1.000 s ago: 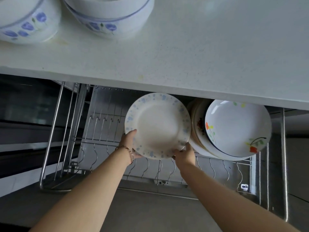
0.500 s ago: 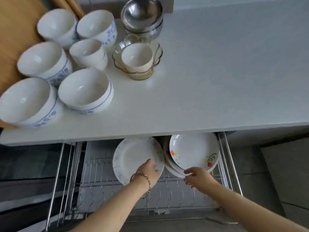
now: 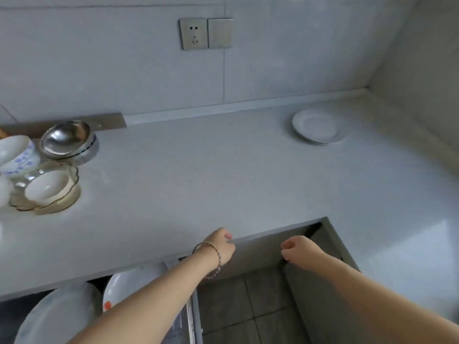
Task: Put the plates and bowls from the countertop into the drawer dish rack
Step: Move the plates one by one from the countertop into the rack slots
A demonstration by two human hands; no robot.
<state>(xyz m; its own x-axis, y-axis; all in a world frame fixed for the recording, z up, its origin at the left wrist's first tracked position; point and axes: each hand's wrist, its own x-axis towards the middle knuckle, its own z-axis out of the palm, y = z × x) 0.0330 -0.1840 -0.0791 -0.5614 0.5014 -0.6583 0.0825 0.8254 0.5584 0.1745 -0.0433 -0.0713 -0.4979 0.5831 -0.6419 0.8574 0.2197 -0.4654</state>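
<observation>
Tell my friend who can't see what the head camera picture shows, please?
Two empty hands, left hand and right hand, reach over a white countertop. White plates sit stacked far right, bowls at left, and plates in the drawer rack stand below.

Both forearms reached forward; the left hand [image 3: 219, 247] and right hand [image 3: 296, 249] were loosely curled, holding nothing.

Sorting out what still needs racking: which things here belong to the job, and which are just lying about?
Job:
plates on counter
steel bowl
white bowl in glass dish
flowered bowl
racked plates
left hand and right hand, empty

Lying about:
wall socket
switch
</observation>
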